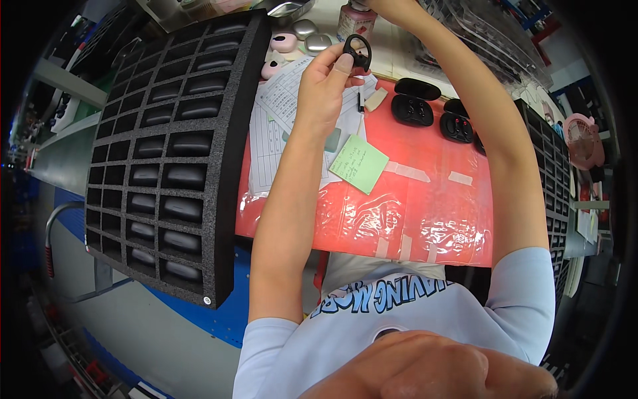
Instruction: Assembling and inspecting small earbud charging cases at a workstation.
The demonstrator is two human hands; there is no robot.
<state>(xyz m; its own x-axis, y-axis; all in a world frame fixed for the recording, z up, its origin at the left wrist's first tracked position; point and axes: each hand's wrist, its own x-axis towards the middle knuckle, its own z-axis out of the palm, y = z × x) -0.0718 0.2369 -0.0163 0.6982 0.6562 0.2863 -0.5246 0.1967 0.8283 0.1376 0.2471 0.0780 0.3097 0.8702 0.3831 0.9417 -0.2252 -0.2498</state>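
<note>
My left hand (319,90) is closed, pinching a black ear-hook earbud (359,61) between thumb and fingers above the far edge of the red mat (425,206). My right hand (393,9) reaches to the top of a bottle (355,24) with reddish contents and a metal top. The picture's upper edge cuts off part of that hand, so its fingers are mostly hidden. Under and beside my left hand lie printed sheets (271,149) and a green sticky note (359,163). An open black charging case (411,108) stands right of them, with another open case (456,125) alongside.
A large black foam tray (229,179) with dark cases in its compartments fills the left; a similar tray (550,159) is at the right. Pink (284,43) and silver cases (318,44) sit at the back. Clear plastic trays (458,40) are stacked back right, near a pink fan (584,141).
</note>
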